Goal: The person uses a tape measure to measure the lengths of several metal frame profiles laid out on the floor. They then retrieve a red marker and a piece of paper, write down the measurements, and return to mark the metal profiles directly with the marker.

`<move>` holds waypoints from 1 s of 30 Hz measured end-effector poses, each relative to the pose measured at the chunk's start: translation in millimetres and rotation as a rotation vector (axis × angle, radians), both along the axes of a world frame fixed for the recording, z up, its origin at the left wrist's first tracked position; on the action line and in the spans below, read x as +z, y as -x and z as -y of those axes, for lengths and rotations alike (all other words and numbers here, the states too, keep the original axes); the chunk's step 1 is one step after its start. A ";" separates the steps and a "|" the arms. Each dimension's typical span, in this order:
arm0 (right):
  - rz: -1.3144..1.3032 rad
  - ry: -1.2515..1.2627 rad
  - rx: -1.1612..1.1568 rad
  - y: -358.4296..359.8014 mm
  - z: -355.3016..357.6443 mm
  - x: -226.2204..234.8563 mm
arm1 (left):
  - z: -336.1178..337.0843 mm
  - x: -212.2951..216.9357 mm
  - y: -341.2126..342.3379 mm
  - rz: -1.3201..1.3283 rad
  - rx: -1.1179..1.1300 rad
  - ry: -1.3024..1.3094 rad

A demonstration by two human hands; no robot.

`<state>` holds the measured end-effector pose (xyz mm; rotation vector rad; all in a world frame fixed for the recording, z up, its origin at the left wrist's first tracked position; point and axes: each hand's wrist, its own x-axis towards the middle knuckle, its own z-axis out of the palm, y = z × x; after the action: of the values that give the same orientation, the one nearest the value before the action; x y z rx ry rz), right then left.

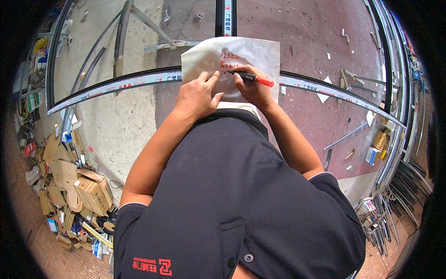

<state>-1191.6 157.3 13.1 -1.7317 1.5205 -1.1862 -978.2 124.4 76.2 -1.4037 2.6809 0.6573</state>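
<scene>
A sheet of white paper (204, 53) lies over the crossing of a dark metal frame (125, 81) that carries printed white film. My left hand (199, 95) rests on the paper's left part, fingers apart, pressing it down. In my right hand (254, 88) is a marker pen (261, 80) with a dark barrel and a red end. Its tip touches the paper near several lines of red handwriting (229, 61). The fingers of the right hand are wrapped round the pen.
Cardboard boxes (93, 193) and scraps pile up at the lower left. Long metal profiles (402, 195) lie at the right, near a small box (371, 156). Offcuts and a thin metal strip (346, 136) are scattered over the concrete and reddish floor (306, 125) below the frame.
</scene>
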 end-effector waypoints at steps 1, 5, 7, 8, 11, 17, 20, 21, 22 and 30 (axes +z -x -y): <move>-0.017 0.010 0.001 0.8 -0.2 -0.3 | 0.2 -0.4 0.0 -0.001 -0.001 0.000; 0.088 -0.105 0.017 3.8 -4.6 0.5 | 0.0 -1.6 0.5 0.002 0.002 -0.001; 0.104 -0.189 -0.049 3.5 -5.6 1.2 | -0.2 -1.5 0.0 -0.001 0.002 0.000; 0.096 -0.174 -0.035 4.7 -6.6 2.1 | -0.4 -1.3 0.0 0.001 0.002 -0.001; 0.032 -0.110 0.007 5.9 -7.5 2.8 | -0.6 -0.6 0.5 -0.020 -0.004 0.026; 0.287 -0.277 -0.131 3.8 -9.8 -2.9 | 0.1 -1.3 0.1 0.005 0.001 -0.004; 0.219 -0.189 -0.123 3.7 -10.8 -5.4 | -0.2 -2.3 0.7 -0.005 -0.002 0.009; 0.220 -0.190 -0.114 3.9 -10.9 -5.6 | -0.1 -2.4 0.9 -0.011 -0.004 0.014; 0.221 -0.191 -0.104 3.8 -10.8 -5.6 | -0.1 -2.1 0.9 -0.011 -0.005 0.012; 0.222 -0.229 -0.106 3.2 -10.8 0.4 | 0.0 2.0 1.8 -0.008 0.000 0.016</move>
<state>-1194.7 168.1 13.5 -1.3395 1.5595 -1.1621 -980.0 124.5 78.2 -1.4078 2.6979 0.6440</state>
